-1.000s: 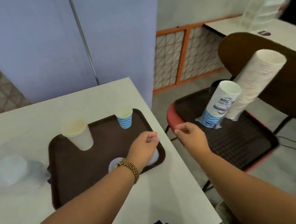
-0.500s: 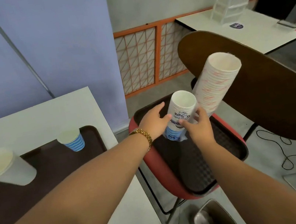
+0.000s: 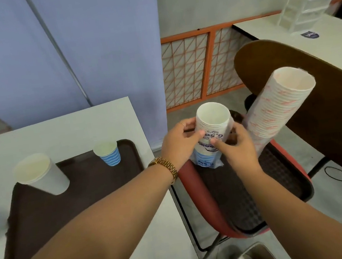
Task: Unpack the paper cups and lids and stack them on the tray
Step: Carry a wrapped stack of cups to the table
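Left hand [image 3: 178, 138] and right hand [image 3: 235, 149] both grip wrapped cup sleeve [image 3: 210, 136]: white nested cups, blue print, mouth open upward.

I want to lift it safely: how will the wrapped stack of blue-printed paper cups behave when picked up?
The wrapped stack of blue-printed paper cups is probably light, being thin paper. Its plastic sleeve looks smooth, so it may slip. Both the left hand and right hand hold it, suggesting it could tilt.

Gold bracelet [image 3: 167, 167], thin ring [image 3: 182, 124]
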Motion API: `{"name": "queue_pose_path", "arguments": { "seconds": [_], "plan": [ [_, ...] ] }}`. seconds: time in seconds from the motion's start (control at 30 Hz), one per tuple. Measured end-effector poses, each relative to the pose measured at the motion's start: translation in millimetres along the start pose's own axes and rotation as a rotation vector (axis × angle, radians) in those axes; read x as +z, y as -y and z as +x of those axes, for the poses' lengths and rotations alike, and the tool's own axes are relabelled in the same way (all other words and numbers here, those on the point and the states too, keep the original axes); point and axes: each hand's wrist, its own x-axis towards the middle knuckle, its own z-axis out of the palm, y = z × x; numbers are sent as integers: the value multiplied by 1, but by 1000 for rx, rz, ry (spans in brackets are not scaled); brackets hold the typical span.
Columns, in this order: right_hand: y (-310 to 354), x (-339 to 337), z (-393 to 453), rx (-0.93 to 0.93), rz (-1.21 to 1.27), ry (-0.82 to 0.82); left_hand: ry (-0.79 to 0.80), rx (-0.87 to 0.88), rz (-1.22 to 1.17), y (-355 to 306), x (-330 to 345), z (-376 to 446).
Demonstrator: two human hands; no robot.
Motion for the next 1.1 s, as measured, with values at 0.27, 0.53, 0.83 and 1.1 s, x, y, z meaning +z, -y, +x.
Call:
{"name": "queue_pose_path", "arguments": {
  "seconds": [0.27,0.53,0.83,1.1],
  "plan": [
    [48,96,-42,-104,19,227,-273,-30,-76,17,-104,-71],
    [98,226,-122,-194,14,487,-552,-128,-129,61,-225,-171],
    [144,371,-244,-219,-10,756,-904,-229,-145,125,-352,-293],
    [166,473,-323,-238,-40,923,-1032,-324,-150,164,-438,-367]
  ]
}}
